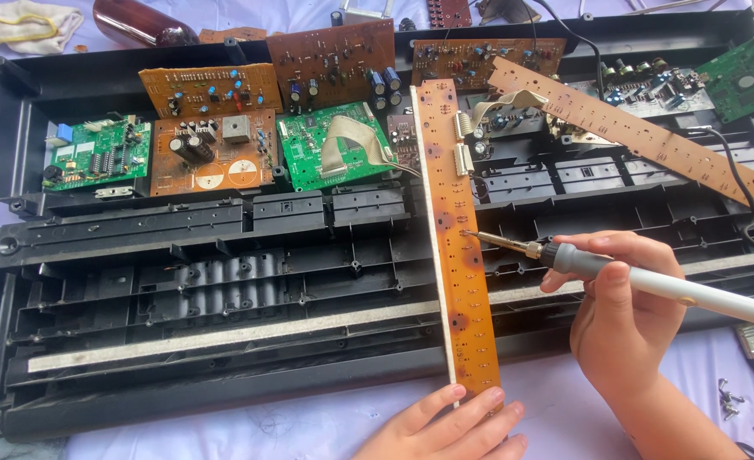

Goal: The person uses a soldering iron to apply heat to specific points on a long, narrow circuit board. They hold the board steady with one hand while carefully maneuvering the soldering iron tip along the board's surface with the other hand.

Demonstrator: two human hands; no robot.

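A long black plastic chassis (181,281) (it looks like the opened base of an electronic keyboard) fills most of the frame, lying on a pale lilac cloth (309,426). Along its upper part sit several circuit boards: green ones (97,153) at the upper left and centre, brown ones (211,88) between them, and a second long brown strip board (649,132) running diagonally toward the right edge.

Down the middle of the frame lies a long, narrow orange strip board (458,247), copper side up, reaching from the upper centre to the lower centre. The left hand (453,426), at the bottom centre, presses its fingers flat on the strip's lower end, pinning rather than gripping it. The right hand (619,315), at the right of centre, is closed around the grey grip of a soldering iron (649,285), whose tip touches or nearly touches a joint around mid-board.

The step in hand appears to be working a solder joint. The next move likely calls for a steady tip and the board kept from sliding. A few loose screws (730,400) lie at the lower right.
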